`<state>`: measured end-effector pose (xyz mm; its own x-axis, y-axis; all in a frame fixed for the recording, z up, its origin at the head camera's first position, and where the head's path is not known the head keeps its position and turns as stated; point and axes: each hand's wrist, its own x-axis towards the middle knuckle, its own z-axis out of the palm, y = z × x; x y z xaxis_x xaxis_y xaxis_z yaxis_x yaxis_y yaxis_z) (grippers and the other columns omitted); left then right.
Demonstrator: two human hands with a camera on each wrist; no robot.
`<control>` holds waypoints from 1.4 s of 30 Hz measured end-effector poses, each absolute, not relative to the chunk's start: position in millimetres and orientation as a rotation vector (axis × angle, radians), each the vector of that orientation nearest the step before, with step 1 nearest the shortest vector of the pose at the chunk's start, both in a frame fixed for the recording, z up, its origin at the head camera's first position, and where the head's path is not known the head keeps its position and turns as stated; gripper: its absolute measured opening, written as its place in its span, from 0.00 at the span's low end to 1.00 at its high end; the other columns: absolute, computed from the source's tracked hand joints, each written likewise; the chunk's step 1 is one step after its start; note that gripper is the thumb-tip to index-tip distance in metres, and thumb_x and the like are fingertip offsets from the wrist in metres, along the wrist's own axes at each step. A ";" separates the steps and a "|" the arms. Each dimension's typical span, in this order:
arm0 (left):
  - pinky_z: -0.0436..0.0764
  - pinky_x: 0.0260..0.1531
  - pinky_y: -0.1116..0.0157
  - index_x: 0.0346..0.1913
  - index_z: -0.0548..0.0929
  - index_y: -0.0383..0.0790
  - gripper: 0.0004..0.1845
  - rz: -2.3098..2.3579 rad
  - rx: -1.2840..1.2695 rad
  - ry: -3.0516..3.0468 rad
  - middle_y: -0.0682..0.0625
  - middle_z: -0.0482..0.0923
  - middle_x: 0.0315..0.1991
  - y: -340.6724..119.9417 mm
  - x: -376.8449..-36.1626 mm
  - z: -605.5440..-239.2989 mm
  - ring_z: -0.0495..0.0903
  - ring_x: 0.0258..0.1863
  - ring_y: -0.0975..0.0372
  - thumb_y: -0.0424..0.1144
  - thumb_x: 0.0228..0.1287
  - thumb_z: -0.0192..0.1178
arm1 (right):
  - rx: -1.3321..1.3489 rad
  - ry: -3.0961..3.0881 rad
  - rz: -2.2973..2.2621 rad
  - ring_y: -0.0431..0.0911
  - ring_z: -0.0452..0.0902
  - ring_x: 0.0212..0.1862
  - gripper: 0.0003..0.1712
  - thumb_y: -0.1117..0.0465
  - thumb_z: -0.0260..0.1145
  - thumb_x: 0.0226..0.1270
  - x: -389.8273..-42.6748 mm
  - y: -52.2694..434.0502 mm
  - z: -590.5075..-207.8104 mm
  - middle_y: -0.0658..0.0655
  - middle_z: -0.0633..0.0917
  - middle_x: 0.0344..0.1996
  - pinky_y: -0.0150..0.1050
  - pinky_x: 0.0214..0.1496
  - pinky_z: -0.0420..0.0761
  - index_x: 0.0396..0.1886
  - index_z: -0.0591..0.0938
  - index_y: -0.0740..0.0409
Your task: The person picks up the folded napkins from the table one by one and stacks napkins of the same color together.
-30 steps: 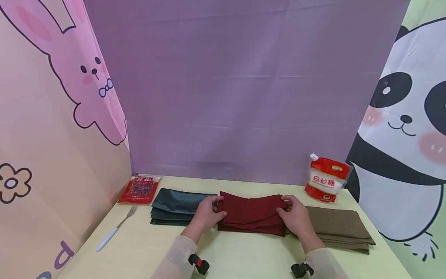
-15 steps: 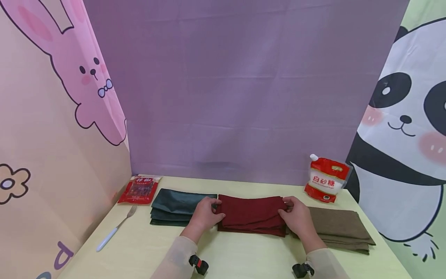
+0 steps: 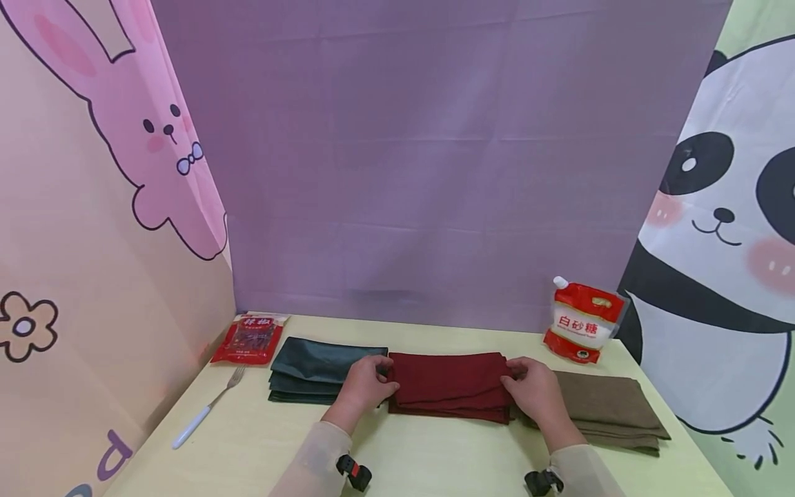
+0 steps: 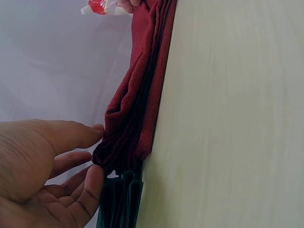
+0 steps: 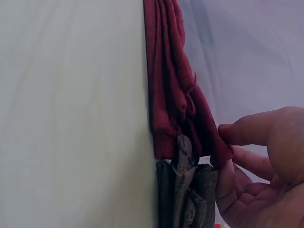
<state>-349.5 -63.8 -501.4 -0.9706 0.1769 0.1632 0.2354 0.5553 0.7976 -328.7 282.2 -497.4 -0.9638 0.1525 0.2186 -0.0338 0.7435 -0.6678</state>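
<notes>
A folded dark red cloth [image 3: 448, 378] lies stacked in layers on the table, between a dark green folded cloth and a brown one. At its left end is my left hand [image 3: 365, 384]; in the left wrist view the thumb tip touches the folds, and the loosely bent fingers [image 4: 95, 183] lie beside the edge. My right hand [image 3: 535, 391] is at the opposite end. In the right wrist view it pinches a drawn-out corner of the red cloth [image 5: 209, 128] between thumb and fingers.
The dark green cloth [image 3: 323, 366] lies left of the red one, the brown cloth [image 3: 609, 404] right. A red spice packet [image 3: 250, 339] and a fork [image 3: 208, 411] lie at the left. A sugar pouch [image 3: 584, 321] stands back right on the table [image 3: 447, 462].
The far edge of the red cloth has come down, and its top lies flatter. Both hands have drawn slightly outward, the left thumb sliding back to the cloth's edge.
</notes>
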 end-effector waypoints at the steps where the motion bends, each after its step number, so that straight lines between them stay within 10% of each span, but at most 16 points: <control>1: 0.85 0.36 0.58 0.60 0.84 0.34 0.24 -1.410 -0.368 -2.711 0.44 0.83 0.47 -64.0 -349.7 -501.6 0.83 0.42 0.56 0.32 0.62 0.76 | -0.093 -2.688 1.036 0.51 0.81 0.39 0.20 0.63 0.72 0.67 -329.1 282.5 -497.8 0.65 0.88 0.46 0.48 0.42 0.83 0.56 0.85 0.67; 11: 0.86 0.37 0.57 0.61 0.83 0.33 0.24 -1.407 -0.401 -2.706 0.41 0.83 0.53 -65.1 -352.0 -506.6 0.84 0.43 0.54 0.30 0.62 0.75 | -0.070 -2.707 0.999 0.56 0.83 0.45 0.17 0.66 0.72 0.67 -330.2 284.3 -499.5 0.61 0.88 0.40 0.58 0.50 0.83 0.53 0.87 0.67; 42: 0.83 0.39 0.61 0.63 0.83 0.44 0.22 -1.302 -0.461 -2.680 0.50 0.81 0.55 -79.3 -352.4 -514.5 0.80 0.46 0.58 0.39 0.68 0.73 | 0.033 -2.728 0.952 0.50 0.80 0.41 0.21 0.65 0.72 0.67 -322.9 292.9 -498.2 0.59 0.86 0.42 0.45 0.40 0.81 0.58 0.85 0.68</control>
<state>-352.4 -79.3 -514.5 -0.9454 0.2162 0.2438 0.3253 0.5821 0.7452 -322.9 292.9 -498.2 -0.9681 0.0612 0.2429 -0.1031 0.7863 -0.6092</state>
